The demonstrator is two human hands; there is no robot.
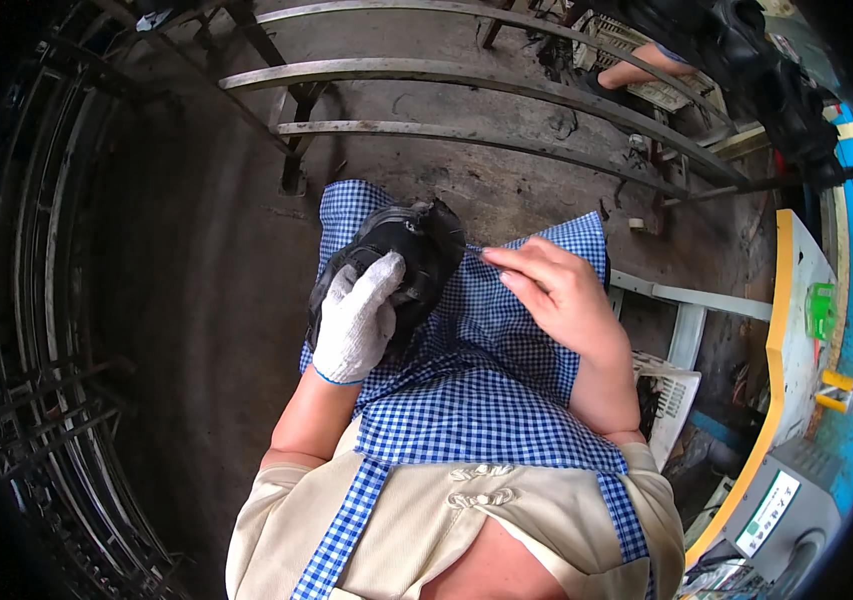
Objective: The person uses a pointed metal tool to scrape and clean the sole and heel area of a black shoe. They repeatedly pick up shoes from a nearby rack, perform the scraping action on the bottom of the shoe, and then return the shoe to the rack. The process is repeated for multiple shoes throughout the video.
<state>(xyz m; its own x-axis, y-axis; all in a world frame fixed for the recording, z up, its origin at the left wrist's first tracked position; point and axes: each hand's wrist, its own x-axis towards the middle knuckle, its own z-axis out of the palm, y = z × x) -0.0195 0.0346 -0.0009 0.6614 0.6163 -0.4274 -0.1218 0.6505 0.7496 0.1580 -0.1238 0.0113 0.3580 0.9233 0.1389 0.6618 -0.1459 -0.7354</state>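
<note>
Two hands observed: the white-gloved left hand has its grip clasped over a black moulded piece, which rests on the blue-checked apron, presumably to brace it from beneath. Bare right hand, just right of the piece, has its grip pinched on a slim tool pointed at the piece's right edge (contact cannot be told), uncovered fingers likely allowing finer control. Beyond the piece run metal rails; well right of it, a yellow-edged table.

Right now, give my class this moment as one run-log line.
left hand: gloved, holding black object; right hand: bare, pinching slim tool near object's edge; checked apron: beneath object
</note>
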